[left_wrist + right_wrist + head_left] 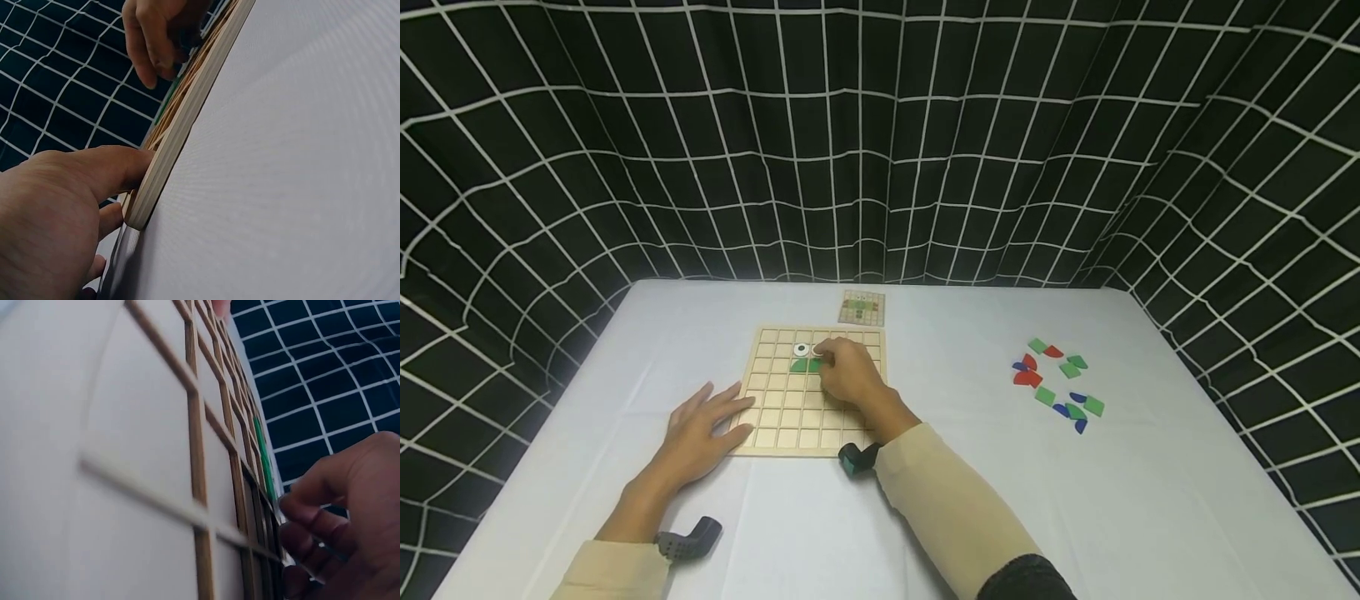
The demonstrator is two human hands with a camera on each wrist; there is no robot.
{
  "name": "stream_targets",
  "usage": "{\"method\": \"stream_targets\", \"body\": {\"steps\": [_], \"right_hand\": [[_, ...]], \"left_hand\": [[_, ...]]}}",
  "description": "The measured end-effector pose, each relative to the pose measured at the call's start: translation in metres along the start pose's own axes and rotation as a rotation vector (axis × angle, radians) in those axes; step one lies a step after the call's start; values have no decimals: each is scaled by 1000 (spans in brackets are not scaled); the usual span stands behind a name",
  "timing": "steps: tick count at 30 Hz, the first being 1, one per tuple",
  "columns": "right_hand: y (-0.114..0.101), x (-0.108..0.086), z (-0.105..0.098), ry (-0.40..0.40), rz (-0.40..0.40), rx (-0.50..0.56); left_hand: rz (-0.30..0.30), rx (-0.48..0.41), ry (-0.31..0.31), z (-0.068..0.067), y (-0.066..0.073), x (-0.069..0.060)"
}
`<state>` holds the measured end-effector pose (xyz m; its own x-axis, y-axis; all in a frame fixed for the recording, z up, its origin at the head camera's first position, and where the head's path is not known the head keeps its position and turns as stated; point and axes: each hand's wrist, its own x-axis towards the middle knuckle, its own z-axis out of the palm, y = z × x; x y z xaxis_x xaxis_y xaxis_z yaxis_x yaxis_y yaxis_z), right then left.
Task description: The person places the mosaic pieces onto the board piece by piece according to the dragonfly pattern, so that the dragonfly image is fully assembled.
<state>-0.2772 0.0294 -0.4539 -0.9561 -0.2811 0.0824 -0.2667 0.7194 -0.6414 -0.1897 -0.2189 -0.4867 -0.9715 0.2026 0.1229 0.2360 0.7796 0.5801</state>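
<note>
A wooden grid board (pixel 775 417) lies on the table. A round white eye piece (pixel 801 350) with a dark centre sits in one of its upper cells, and green pieces (pixel 799 366) lie just below. My right hand (pixel 850 372) is over the board's upper middle, its fingertips pinching a second white eye piece (pixel 817 351) that they partly cover. In the right wrist view, the thumb and fingers of the right hand (pixel 337 519) are close to the board surface. With fingers spread, my left hand (pixel 703 429) rests at the board's left edge, the thumb touching its rim (pixel 169 156).
A small patterned card (pixel 861 307) lies behind the board. To the right are scattered red pieces (pixel 1027 378), green pieces (pixel 1045 396) and blue pieces (pixel 1080 426). Dark curtains with white grid lines (pixel 850 167) surround the white table (pixel 955 400). Each wrist wears a dark device (pixel 691 540).
</note>
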Motion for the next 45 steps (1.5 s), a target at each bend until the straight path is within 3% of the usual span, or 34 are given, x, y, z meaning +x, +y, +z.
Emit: {"method": "stream_targets", "body": {"steps": [10,18,25,35,45], "right_hand": [[-13,-13,-54,73,-133,58],[-30,-41,-104,115,-246,96],[-34,-65,-134,147,-336,66],[-27,-102,-167,193,-370,124],[-1,-136,-198,288,-438,152]], "left_hand": [[-6,17,-8,-2,2,1],[-6,9,-5,0,1,-1],[-4,5,-7,-1,0,-1],[-3,-5,1,4,-3,0],[6,-1,12,2,-2,0]]}}
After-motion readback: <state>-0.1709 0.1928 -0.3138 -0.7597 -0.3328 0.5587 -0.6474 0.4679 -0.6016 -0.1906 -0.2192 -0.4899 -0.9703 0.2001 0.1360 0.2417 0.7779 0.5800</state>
